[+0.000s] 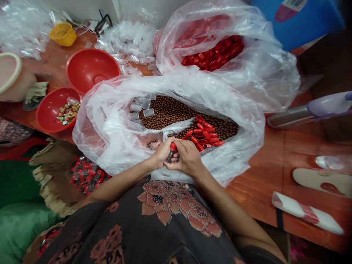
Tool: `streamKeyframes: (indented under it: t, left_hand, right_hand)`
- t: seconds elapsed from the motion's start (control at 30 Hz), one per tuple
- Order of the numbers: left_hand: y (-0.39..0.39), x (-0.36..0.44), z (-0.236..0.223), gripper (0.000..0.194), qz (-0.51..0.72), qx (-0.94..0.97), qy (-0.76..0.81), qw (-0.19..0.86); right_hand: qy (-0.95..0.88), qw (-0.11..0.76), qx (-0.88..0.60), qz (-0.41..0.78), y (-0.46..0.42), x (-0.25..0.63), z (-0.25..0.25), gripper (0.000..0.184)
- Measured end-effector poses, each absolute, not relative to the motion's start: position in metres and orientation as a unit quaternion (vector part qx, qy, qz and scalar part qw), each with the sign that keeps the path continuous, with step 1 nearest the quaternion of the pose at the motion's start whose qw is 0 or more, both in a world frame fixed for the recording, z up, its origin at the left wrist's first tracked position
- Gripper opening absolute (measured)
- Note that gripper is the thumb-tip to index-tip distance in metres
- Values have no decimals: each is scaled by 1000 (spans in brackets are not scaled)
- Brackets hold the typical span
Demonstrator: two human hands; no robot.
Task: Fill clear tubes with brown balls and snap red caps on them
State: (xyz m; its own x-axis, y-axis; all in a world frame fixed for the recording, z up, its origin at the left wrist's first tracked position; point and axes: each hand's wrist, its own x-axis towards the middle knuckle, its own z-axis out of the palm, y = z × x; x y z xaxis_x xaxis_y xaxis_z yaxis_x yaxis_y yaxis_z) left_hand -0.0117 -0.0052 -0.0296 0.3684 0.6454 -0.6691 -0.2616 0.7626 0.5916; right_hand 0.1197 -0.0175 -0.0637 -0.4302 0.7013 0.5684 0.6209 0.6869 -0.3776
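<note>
Left hand [161, 153] and right hand [189, 157] meeting at the near edge of an open plastic bag [110, 135] of brown balls [173, 110], forearms angled inward, fingers curled round a small red-topped container [173, 149], apparently clear-bodied, red pieces [205, 134] just beyond.

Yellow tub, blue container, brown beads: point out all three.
Yellow tub [66, 41], head view, on its near wall.
Blue container [306, 30], head view, on its side, below the label.
Brown beads [176, 110], head view, on the pile's upper middle.
</note>
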Motion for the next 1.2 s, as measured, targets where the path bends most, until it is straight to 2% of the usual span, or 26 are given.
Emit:
streamKeyframes:
  t: [0.07, 0.13, 0.23, 0.33, 0.4, 0.47, 0.5, 0.6, 0.67, 0.73, 0.87, 0.93, 1.1, 1.2]
  left_hand:
    - [0, -20, -28, 55, 265, 271, 496, 781]
    - [15, -35, -25, 56, 233, 405, 522, 714]
    - [56, -68, -19, 39, 200, 622, 584, 481]
    - [100, -98, -20, 33, 138, 736, 626, 217]
    - [124, -111, -26, 33, 57, 761, 629, 149]
    - [140, -118, -34, 35, -7, 780, 608, 146]
    - [145, -120, -37, 37, -28, 787, 596, 155]
    - [158, -126, -38, 35, -55, 792, 572, 207]
    - [165, -130, -35, 25, -46, 770, 574, 274]
    - [169, -131, -32, 20, 7, 714, 603, 357]
    - [168, -119, -34, 36, 191, 534, 620, 542]
    - [163, -108, -39, 36, 231, 490, 594, 595]
    - [160, -75, -59, 19, 212, 560, 607, 523]
    - [164, -54, -64, 19, 195, 557, 597, 543]
  right_hand:
    - [-841, 359, -397, 80, -18, 119, -61, 71]
    - [-835, 333, -421, 126, -19, 117, -59, 70]
    - [-838, 254, -443, 194, -24, 112, -57, 72]
    - [-861, 204, -414, 214, -28, 109, -56, 73]
    - [-862, 203, -408, 223, -27, 112, -57, 50]
    - [-848, 209, -435, 218, -22, 121, -59, 24]
    - [-841, 207, -456, 203, -18, 127, -61, 21]
    - [-834, 175, -502, 148, -5, 146, -67, 25]
    - [-841, 153, -504, 121, 4, 153, -70, 29]
    - [-851, 138, -496, 99, 10, 154, -72, 31]
    - [-852, 130, -501, 78, 16, 148, -75, 25]
    - [-841, 145, -513, 90, 15, 148, -76, 25]
    - [-793, 257, -533, 144, 8, 160, -73, 18]
    - [-754, 296, -559, 178, 1, 169, -69, 12]
